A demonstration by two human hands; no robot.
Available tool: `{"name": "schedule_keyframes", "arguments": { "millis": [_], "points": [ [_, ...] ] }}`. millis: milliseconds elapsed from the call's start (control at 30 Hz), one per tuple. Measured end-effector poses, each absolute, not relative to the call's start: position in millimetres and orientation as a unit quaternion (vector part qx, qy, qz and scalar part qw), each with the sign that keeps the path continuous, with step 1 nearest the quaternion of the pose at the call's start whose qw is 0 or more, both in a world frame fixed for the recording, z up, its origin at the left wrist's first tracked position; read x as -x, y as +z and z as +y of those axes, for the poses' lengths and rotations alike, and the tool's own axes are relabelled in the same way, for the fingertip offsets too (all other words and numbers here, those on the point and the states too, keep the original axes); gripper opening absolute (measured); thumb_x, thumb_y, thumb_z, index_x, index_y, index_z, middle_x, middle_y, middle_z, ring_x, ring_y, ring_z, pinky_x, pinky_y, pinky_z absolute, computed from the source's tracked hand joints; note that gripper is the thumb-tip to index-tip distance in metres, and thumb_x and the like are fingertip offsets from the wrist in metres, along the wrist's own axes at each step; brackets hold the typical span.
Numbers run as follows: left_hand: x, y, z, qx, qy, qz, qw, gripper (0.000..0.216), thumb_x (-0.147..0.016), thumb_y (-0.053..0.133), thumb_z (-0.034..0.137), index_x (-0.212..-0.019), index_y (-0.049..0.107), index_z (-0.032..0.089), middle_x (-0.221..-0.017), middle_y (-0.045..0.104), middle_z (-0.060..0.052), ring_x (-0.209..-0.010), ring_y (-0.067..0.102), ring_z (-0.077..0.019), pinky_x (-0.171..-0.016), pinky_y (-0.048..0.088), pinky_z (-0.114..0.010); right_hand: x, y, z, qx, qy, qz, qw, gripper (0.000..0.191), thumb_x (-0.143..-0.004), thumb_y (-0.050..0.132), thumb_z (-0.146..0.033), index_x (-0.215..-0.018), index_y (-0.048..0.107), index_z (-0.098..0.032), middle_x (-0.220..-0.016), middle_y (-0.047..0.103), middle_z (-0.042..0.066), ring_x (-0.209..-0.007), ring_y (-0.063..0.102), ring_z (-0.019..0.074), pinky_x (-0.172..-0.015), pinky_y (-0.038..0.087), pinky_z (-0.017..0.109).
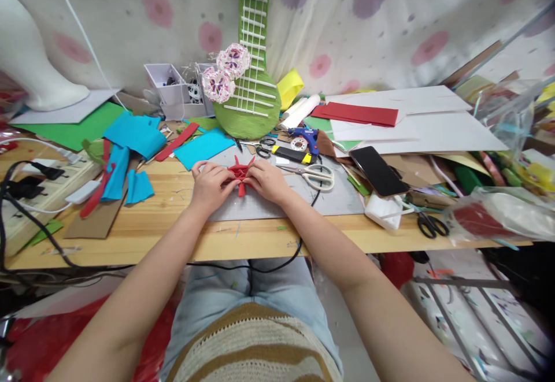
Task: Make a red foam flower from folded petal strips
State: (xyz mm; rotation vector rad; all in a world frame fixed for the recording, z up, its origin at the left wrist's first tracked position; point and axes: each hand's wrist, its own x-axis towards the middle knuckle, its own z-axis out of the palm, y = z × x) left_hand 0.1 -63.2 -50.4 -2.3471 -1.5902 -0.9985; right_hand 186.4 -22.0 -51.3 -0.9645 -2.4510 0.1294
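Observation:
Between my two hands is a small red craft piece (241,188) with several narrow arms sticking out, held just over the grey cutting mat (260,211). The fingers of my left hand (212,184) pinch its left side. From the right, the fingertips of my right hand (267,180) grip it near the centre, and they hide part of it. Just beyond stands a green paper-covered pipa-shaped instrument (254,119) with white strings, two speckled flowers and a blue top. White-handled scissors (318,177) and a yellow-and-black utility knife (292,155) lie right of my right hand.
A blue glue gun (306,138), red paper strips (362,114), white boards (451,130) and a black phone (378,171) lie to the right. Blue crepe paper (134,133) and a power strip (56,197) sit left. A black cable (277,267) hangs over the front edge.

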Motion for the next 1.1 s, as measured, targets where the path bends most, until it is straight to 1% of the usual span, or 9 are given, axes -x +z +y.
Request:
{"name": "schedule_keyframes", "arguments": {
  "millis": [100, 200, 267, 433, 500, 567, 733, 833, 1100],
  "points": [
    [-1, -49, -65, 0.780, -0.329, -0.528, 0.062, 0.015, -0.080, 0.059, 0.038, -0.076, 0.063, 0.025, -0.081, 0.069, -0.001, -0.088, 0.057, -0.0211, -0.097, 0.026, -0.045, -188, -52, -22, 0.350, 0.035, -0.901, 0.254, 0.023, -0.090, 0.047, -0.035, -0.083, 0.061, -0.017, -0.092, 0.059, 0.009, -0.090, 0.048, 0.0200, -0.072, 0.039, 0.031],
    [-2, -48, -66, 0.786, -0.325, -0.524, 0.051, 0.006, -0.076, 0.060, 0.029, -0.079, 0.063, 0.025, -0.084, 0.069, -0.001, -0.091, 0.056, -0.0212, -0.097, 0.025, -0.045, -189, -53, -21, 0.349, 0.032, -0.900, 0.260, 0.025, -0.091, 0.047, -0.036, -0.083, 0.061, -0.017, -0.091, 0.059, 0.009, -0.090, 0.049, 0.0203, -0.073, 0.039, 0.031],
    [-3, -49, -66, 0.786, -0.324, -0.524, 0.055, 0.008, -0.073, 0.060, 0.024, -0.081, 0.062, 0.025, -0.085, 0.068, 0.000, -0.093, 0.056, -0.0218, -0.097, 0.025, -0.045, -189, -54, -21, 0.351, 0.035, -0.898, 0.265, 0.024, -0.090, 0.047, -0.036, -0.083, 0.061, -0.017, -0.091, 0.059, 0.009, -0.090, 0.049, 0.0206, -0.073, 0.039, 0.032],
    [-8, -49, -67, 0.730, -0.364, -0.571, 0.094, 0.009, -0.071, 0.061, 0.027, -0.078, 0.058, 0.023, -0.085, 0.065, -0.003, -0.094, 0.054, -0.0248, -0.092, 0.029, -0.044, -186, -55, -21, 0.360, 0.043, -0.888, 0.282, 0.020, -0.090, 0.049, -0.032, -0.083, 0.060, -0.017, -0.092, 0.058, 0.010, -0.091, 0.049, 0.0207, -0.076, 0.040, 0.031],
    [-12, -48, -69, 0.712, -0.379, -0.580, 0.116, 0.006, -0.072, 0.060, 0.027, -0.072, 0.057, 0.022, -0.080, 0.065, -0.003, -0.091, 0.054, -0.0244, -0.090, 0.029, -0.044, -184, -56, -21, 0.385, 0.038, -0.872, 0.299, 0.020, -0.090, 0.048, -0.032, -0.083, 0.060, -0.017, -0.092, 0.058, 0.010, -0.091, 0.049, 0.0211, -0.077, 0.040, 0.032],
    [-17, -48, -70, 0.713, -0.386, -0.572, 0.123, 0.010, -0.076, 0.059, 0.030, -0.069, 0.059, 0.022, -0.077, 0.067, -0.001, -0.087, 0.056, -0.0226, -0.092, 0.028, -0.044, -181, -56, -23, 0.414, 0.033, -0.853, 0.317, 0.020, -0.090, 0.048, -0.032, -0.082, 0.059, -0.018, -0.092, 0.059, 0.010, -0.090, 0.049, 0.0219, -0.077, 0.040, 0.033],
    [-29, -54, -67, 0.719, -0.374, -0.575, 0.113, 0.014, -0.078, 0.059, 0.036, -0.078, 0.066, 0.023, -0.080, 0.071, -0.002, -0.083, 0.058, -0.0209, -0.092, 0.028, -0.042, -174, -56, -26, 0.436, 0.034, -0.828, 0.351, 0.020, -0.091, 0.046, -0.030, -0.082, 0.059, -0.018, -0.091, 0.059, 0.010, -0.090, 0.048, 0.0216, -0.079, 0.041, 0.033],
    [-30, -59, -64, 0.702, -0.366, -0.601, 0.107, 0.015, -0.079, 0.059, 0.037, -0.078, 0.068, 0.024, -0.078, 0.071, -0.002, -0.081, 0.058, -0.0212, -0.089, 0.029, -0.041, -170, -57, -28, 0.437, 0.035, -0.824, 0.359, 0.019, -0.090, 0.046, -0.030, -0.082, 0.059, -0.018, -0.091, 0.058, 0.009, -0.091, 0.049, 0.0213, -0.080, 0.041, 0.033],
    [-30, -64, -61, 0.678, -0.371, -0.629, 0.081, 0.010, -0.079, 0.059, 0.028, -0.077, 0.067, 0.022, -0.071, 0.069, -0.001, -0.080, 0.058, -0.0213, -0.085, 0.031, -0.039, -164, -57, -33, 0.447, 0.018, -0.818, 0.362, 0.014, -0.088, 0.051, -0.030, -0.081, 0.057, -0.020, -0.093, 0.058, 0.009, -0.093, 0.048, 0.0223, -0.078, 0.042, 0.033]
  ]
}}
